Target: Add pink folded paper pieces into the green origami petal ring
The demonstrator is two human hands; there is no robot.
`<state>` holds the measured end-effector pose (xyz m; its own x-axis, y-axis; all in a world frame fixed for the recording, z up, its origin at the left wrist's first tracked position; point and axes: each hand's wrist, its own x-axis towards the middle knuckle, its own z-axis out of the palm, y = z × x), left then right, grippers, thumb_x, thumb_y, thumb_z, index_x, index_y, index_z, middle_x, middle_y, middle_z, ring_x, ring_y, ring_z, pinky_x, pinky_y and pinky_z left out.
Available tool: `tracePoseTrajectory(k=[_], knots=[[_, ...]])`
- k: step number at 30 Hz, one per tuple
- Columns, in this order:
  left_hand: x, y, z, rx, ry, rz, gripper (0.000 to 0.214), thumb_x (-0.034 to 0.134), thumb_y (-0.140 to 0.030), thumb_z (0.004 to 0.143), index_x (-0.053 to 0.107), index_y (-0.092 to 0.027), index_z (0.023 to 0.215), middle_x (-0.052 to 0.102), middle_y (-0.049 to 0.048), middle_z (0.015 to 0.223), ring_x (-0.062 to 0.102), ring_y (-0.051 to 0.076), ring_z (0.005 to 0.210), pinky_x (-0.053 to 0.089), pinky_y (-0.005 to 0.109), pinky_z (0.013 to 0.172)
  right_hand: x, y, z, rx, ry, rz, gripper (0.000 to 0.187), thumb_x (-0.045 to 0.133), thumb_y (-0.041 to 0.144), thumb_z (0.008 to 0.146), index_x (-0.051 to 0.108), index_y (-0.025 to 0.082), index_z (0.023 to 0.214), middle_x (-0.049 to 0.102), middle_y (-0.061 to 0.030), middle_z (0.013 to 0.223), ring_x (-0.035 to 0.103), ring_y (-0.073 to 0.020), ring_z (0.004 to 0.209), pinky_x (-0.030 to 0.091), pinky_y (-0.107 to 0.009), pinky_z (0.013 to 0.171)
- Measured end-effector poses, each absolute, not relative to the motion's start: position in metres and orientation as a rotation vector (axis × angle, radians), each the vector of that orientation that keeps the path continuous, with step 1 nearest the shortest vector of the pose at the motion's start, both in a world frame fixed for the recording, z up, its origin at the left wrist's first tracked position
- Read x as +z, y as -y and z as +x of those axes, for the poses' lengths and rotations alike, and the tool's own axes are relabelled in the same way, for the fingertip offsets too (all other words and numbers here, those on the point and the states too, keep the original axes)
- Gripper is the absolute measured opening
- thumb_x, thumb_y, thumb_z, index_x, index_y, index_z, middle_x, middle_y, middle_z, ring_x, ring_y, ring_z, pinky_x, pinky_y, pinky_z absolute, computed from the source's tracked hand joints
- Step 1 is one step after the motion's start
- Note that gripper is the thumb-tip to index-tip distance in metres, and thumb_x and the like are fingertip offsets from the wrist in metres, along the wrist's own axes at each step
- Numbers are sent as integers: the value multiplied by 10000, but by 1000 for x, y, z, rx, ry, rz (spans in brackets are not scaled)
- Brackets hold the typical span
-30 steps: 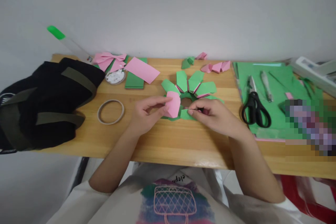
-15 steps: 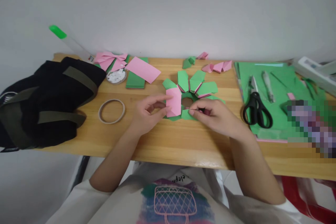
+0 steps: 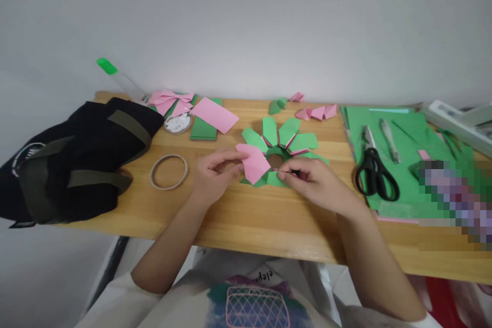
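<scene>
A green and pink folded paper wreath (image 3: 286,139) lies on the wooden table (image 3: 249,210) in front of me. My left hand (image 3: 213,175) pinches a pink folded paper piece (image 3: 253,163) at the wreath's left side. My right hand (image 3: 319,184) rests on the wreath's near edge, fingers closed on a green segment (image 3: 274,179) with a bit of pink beside the fingertips.
A black bag (image 3: 73,156) fills the table's left end, with a tape ring (image 3: 169,171) beside it. Pink and green paper pieces (image 3: 207,115) and a small dish (image 3: 177,123) lie at the back. Black scissors (image 3: 374,177) and a knife (image 3: 388,138) lie on green sheets (image 3: 403,128) at right.
The pink piece in my left hand has tilted and turned flatter against the wreath. My right hand has stayed on the wreath. The view has shifted slightly downward.
</scene>
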<state>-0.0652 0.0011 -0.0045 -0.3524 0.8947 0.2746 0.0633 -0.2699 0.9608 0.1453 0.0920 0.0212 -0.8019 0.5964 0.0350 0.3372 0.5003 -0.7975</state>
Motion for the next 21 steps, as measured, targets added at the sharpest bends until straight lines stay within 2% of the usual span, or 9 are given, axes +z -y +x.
tracePoseTrajectory(k=[2,7,13,15,17,19,21], knots=[[-4,-1,-66,1738,-1385,1257,84,787,-302,741,761,-223,758,684,13,695,597,130,611,512,273,594,21,-92,145,1207,2439,-784,232,521,265,892,652,154,736,465,46,577,381,-78,534,291,-229,519],[-2,-1,-64,1782,-1496,1362,251,722,-391,810,656,-206,655,540,-4,615,496,133,617,414,284,583,21,-92,145,1196,2435,-772,227,523,261,889,648,149,736,462,49,577,373,-73,531,291,-225,521],[5,-2,-61,1425,-1522,1572,314,619,-316,877,534,-197,600,512,-18,619,496,141,638,411,300,650,23,-92,145,1190,2445,-772,251,514,267,886,592,158,674,450,49,569,363,-72,530,279,-224,515],[6,-2,-63,1319,-1536,1655,281,616,-290,871,562,-198,611,568,0,688,536,164,724,433,334,747,23,-92,145,1197,2444,-773,251,512,268,886,581,159,671,451,50,568,360,-71,529,277,-222,512],[5,-1,-65,1265,-1578,1721,217,628,-275,857,609,-200,654,644,34,879,568,200,890,428,388,878,23,-92,145,1205,2439,-766,250,512,271,890,582,159,678,450,51,573,357,-70,533,280,-221,517],[4,-1,-67,1212,-1609,1795,181,625,-259,859,626,-202,688,654,52,1070,551,230,1056,392,435,982,23,-92,145,1208,2432,-755,249,517,279,896,589,160,690,459,49,585,361,-71,545,287,-221,526],[2,0,-69,1179,-1606,1827,185,614,-250,872,624,-203,693,652,53,1125,538,237,1123,367,455,1024,23,-92,145,1209,2437,-746,257,520,295,903,597,163,696,462,45,593,360,-76,557,290,-224,533]])
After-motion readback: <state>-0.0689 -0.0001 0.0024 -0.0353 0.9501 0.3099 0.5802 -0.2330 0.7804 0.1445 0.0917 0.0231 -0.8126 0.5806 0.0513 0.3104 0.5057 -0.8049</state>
